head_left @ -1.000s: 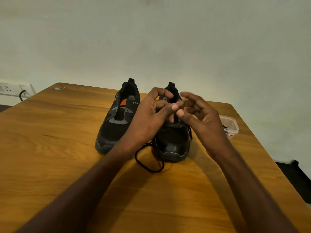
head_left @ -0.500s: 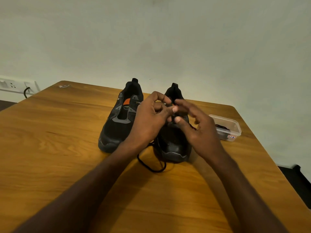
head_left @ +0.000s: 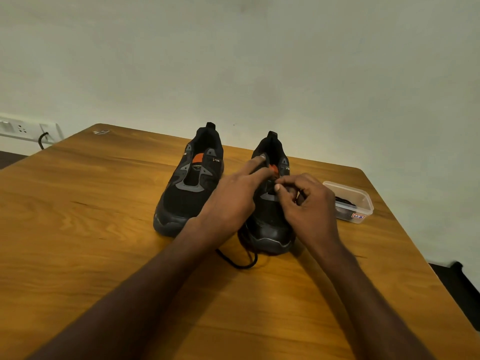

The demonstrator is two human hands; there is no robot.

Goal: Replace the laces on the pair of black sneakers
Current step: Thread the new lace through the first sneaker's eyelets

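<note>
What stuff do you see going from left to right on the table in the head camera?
Wall socket → left sneaker → left hand → right hand → plastic box.

Dim, warm light; soft shadows under arms on tabletop [head_left: 78,229]. Wide-angle bend at edges, slight softness overall, no glare.

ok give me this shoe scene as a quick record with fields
surface: wooden table
left shoe: black sneaker, no lace in it
right shoe: black sneaker, both hands on it
left hand: fingers extended onto the shoe's opening
right hand: curled, pinching at the eyelets
lace: black, trailing in front of the toe
tub: clear plastic, right of the shoes
</note>
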